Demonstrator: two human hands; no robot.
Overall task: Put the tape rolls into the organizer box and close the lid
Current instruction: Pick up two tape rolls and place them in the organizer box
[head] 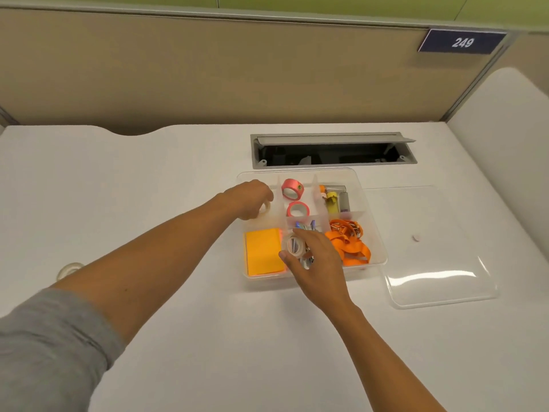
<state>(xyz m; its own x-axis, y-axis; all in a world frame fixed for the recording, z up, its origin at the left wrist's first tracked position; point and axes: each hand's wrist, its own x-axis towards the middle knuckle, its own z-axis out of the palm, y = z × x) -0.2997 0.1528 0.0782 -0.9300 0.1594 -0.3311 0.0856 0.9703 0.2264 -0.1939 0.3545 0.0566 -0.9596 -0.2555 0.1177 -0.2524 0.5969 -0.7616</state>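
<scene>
White desk (178,337) inside a beige-partitioned cubicle, cable hatch (332,151) open; plate (462,41) marked "249". Two pink tape rolls (292,188) in the clear organizer box (375,233), lid (430,248) off just beside it, one clear roll (69,269) loose on desk. Left hand (252,199) curled around a pale roll (265,207) over a rear-left compartment; right hand (319,260) pinching a clear tape roll (294,245) above the front of the box.

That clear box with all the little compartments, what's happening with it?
A person is filling the clear plastic organizer box with tape. The left hand lowers a clear tape roll into the back-left compartment; the right hand holds another clear roll over the box's front. Two pink tape rolls are already inside. One more clear roll waits on the white desk, and the transparent lid lies beside the box, off.
</scene>
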